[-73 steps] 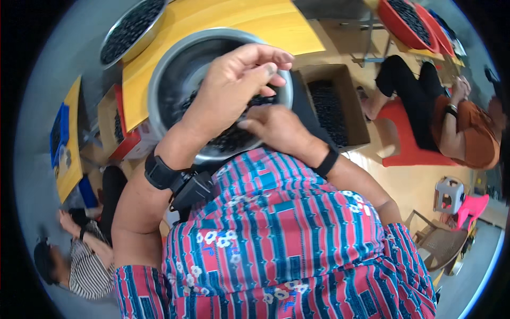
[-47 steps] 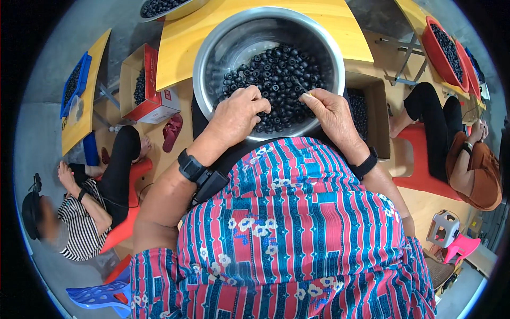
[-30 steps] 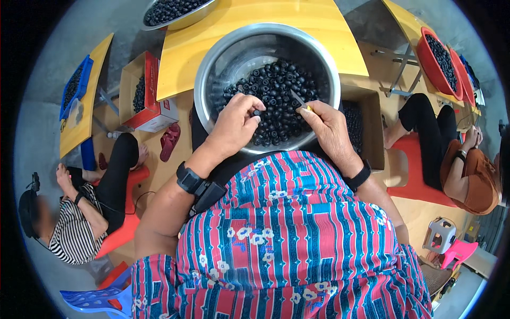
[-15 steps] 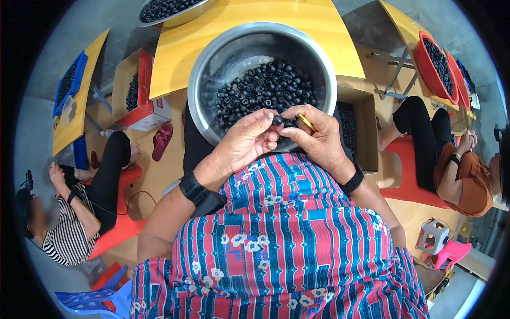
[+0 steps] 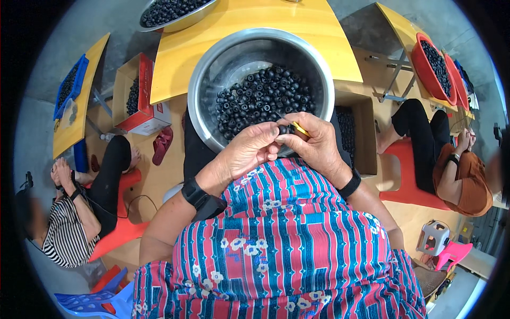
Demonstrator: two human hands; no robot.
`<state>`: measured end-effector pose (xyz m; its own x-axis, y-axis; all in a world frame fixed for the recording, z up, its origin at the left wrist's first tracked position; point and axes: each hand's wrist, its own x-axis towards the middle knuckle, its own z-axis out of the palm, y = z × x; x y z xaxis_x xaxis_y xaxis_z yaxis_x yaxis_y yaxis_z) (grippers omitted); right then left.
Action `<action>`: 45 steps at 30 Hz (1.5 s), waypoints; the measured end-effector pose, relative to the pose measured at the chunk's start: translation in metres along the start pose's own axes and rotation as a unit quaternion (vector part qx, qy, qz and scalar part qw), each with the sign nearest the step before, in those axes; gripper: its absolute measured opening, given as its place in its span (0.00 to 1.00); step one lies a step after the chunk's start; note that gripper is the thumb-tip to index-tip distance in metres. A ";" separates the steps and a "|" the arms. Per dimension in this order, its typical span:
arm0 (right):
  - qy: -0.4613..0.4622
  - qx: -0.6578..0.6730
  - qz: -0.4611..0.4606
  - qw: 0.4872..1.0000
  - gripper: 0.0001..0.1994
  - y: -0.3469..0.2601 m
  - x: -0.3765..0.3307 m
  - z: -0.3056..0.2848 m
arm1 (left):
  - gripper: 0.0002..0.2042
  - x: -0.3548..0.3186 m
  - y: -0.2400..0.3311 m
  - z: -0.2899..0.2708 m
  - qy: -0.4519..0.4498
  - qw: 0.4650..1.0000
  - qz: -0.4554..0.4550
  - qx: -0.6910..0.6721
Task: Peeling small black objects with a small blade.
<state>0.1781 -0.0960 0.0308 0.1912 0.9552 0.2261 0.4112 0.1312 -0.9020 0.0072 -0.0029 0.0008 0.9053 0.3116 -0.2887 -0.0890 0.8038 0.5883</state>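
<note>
A wide steel basin (image 5: 204,69) sits in front of me, its lower part filled with a heap of small black round pieces (image 5: 260,98) with holes in them. Over its near rim, my left hand (image 5: 248,144) pinches one black round piece (image 5: 283,129) between thumb and fingers. My right hand (image 5: 314,142) is closed around a slim yellow-handled tool (image 5: 301,129), its thumb close against the same piece. The tool's tip is too small to make out. Both hands meet at the fingertips.
A yellow table (image 5: 178,58) stands beyond the basin, bearing another bowl (image 5: 196,13) of black pieces. Cardboard boxes (image 5: 364,127) (image 5: 125,80) with such pieces stand on both sides. Seated people work at left (image 5: 79,212) and right (image 5: 462,181). Red tubs (image 5: 419,64) are at the far right.
My hands have moved slightly down. The yellow tool has shifted a little left and down, its angle slightly changed. The basin appears a little lower in view.
</note>
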 end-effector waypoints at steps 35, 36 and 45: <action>-0.030 -0.207 -0.070 0.975 0.13 -0.006 -0.001 -0.001 | 0.09 -0.003 0.000 0.003 -0.040 0.996 0.083 0.015; -0.031 -0.209 -0.073 0.975 0.13 -0.006 -0.001 -0.002 | 0.10 -0.003 -0.001 0.004 -0.028 0.996 0.087 0.022; -0.032 -0.207 -0.039 0.977 0.14 -0.004 -0.001 0.000 | 0.08 -0.001 -0.001 0.000 -0.047 0.995 0.086 -0.004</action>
<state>0.1758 -0.0974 0.0345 0.0949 0.9627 0.2532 0.7506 0.0978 -0.6535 0.0065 -0.0038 0.0001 0.9114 0.3960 -0.1120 -0.2489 0.7471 0.6164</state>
